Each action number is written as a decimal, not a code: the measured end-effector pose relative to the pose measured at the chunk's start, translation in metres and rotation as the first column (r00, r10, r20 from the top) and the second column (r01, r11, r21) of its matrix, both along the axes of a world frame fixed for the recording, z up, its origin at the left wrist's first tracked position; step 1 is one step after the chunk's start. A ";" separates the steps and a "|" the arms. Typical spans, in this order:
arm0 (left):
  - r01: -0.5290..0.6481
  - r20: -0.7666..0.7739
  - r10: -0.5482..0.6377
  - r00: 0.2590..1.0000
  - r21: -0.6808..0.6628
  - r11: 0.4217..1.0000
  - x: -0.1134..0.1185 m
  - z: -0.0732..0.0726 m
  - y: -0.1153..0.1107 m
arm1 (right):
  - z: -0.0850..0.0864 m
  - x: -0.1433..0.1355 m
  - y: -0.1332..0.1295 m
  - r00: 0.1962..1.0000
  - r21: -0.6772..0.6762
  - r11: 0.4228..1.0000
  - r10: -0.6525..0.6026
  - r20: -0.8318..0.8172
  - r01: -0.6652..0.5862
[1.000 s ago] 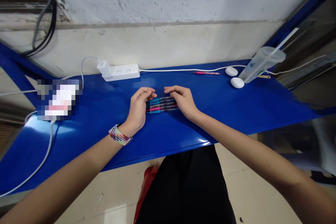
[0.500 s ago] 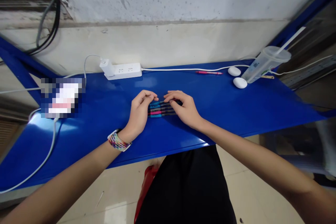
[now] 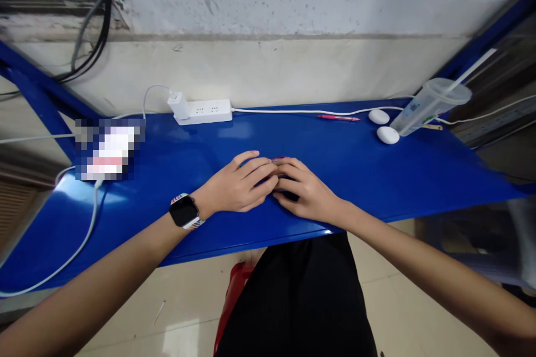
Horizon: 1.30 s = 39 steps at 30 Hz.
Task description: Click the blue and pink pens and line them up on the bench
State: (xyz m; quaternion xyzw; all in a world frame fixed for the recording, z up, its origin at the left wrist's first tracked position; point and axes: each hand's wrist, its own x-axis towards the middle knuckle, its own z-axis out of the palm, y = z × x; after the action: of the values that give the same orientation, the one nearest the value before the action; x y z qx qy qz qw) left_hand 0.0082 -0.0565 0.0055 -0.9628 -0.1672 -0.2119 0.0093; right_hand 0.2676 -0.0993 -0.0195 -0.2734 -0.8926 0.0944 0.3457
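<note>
Both of my hands meet over a small group of pens (image 3: 280, 158) on the blue table (image 3: 201, 234). Back up, my left hand (image 3: 240, 185) curves its fingers over the pens, with one finger sticking out at the far side. My right hand (image 3: 307, 192) closes in from the other side, fingers bent around the pens' right ends. The fingertips of the two hands touch or nearly touch. Most of the pens are hidden under the hands; a reddish bit and some dark parts show between the fingers. A smartwatch (image 3: 184, 211) is on my left wrist.
A white power strip (image 3: 209, 111) with a plugged-in charger lies along the wall. Behind the hands at right are a pink pen (image 3: 338, 117), two white rounded cases (image 3: 387, 135) and a plastic cup (image 3: 422, 103) with a straw. A blurred-out device (image 3: 111, 150) with cables stands left.
My left hand has turned palm down and moved right over the pens, covering them. My right hand has shifted slightly nearer and curled around them. The view has shifted a little.
</note>
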 end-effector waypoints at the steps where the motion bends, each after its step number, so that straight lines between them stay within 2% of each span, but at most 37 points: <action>1: 0.003 -0.006 -0.002 1.000 0.014 1.000 0.000 0.000 0.000 | 0.001 0.002 0.000 1.000 -0.003 1.000 -0.012 -0.017 0.012; 5: -0.027 0.002 0.028 1.000 -0.080 0.996 0.000 0.002 -0.002 | 0.005 0.006 -0.002 0.998 -0.019 0.998 -0.063 -0.011 0.063; 10: -0.062 0.067 0.081 0.994 -0.248 0.967 -0.001 0.005 -0.001 | 0.008 0.008 -0.003 0.996 -0.087 0.995 -0.052 -0.075 0.045; 15: -0.157 0.107 0.201 0.974 -0.324 0.933 -0.005 0.013 0.014 | 0.018 0.008 0.009 0.950 -0.202 0.962 -0.226 -0.217 0.183; 17: -0.177 0.156 0.235 0.959 -0.315 0.932 -0.005 0.020 0.024 | 0.024 0.007 0.023 0.922 -0.286 0.937 -0.280 -0.267 0.202; 19: -0.201 0.199 0.268 0.943 -0.303 0.931 -0.004 0.026 0.036 | 0.028 0.006 0.043 0.885 -0.443 0.885 -0.316 -0.343 0.144; 22: -0.254 0.208 0.308 0.928 -0.249 0.935 -0.003 0.030 0.053 | 0.031 0.006 0.074 0.810 -0.605 0.796 -0.360 -0.463 0.008; 24: -0.282 0.211 0.323 0.923 -0.200 0.938 -0.003 0.027 0.063 | 0.030 0.008 0.091 0.790 -0.661 0.748 -0.368 -0.490 -0.062; 27: -0.293 0.215 0.322 0.922 -0.156 0.943 -0.006 0.018 0.072 | 0.023 0.012 0.103 0.762 -0.695 0.706 -0.373 -0.529 -0.137; 32: -0.287 0.223 0.305 0.926 -0.111 0.951 -0.010 0.001 0.074 | 0.009 0.019 0.103 0.754 -0.713 0.680 -0.373 -0.540 -0.174; 39: -0.282 0.225 0.252 0.941 0.111 0.953 -0.012 -0.009 0.080 | 0.004 0.018 0.107 0.737 -0.703 0.691 -0.386 -0.555 -0.168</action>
State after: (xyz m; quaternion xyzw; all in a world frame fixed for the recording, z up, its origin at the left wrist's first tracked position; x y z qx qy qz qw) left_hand -0.0035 0.0230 -0.0035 -0.9006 -0.2811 -0.3195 0.0888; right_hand 0.2852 0.0080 -0.0152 -0.3895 -0.5789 0.5017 0.5113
